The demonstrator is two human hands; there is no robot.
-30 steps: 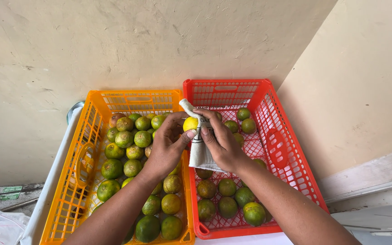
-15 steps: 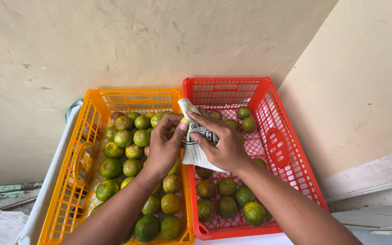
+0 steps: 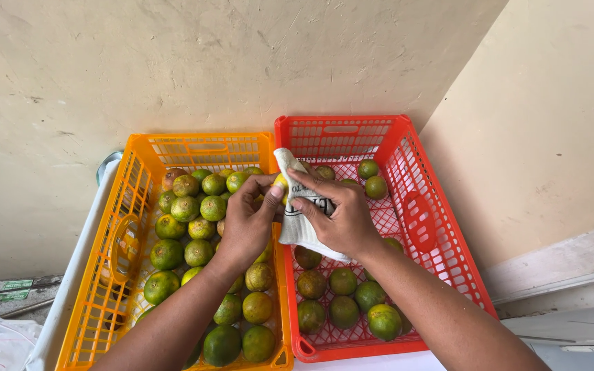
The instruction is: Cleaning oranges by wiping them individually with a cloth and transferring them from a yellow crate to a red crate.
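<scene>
Against the plaster wall, above the seam between orange crate [image 3: 97,288] and red crate [image 3: 441,237], my right hand [image 3: 338,216] clamps a white cloth [image 3: 295,227] around the yellowish fruit [image 3: 280,183] my left hand [image 3: 245,223] pinches, which could slip and bruise below.
</scene>
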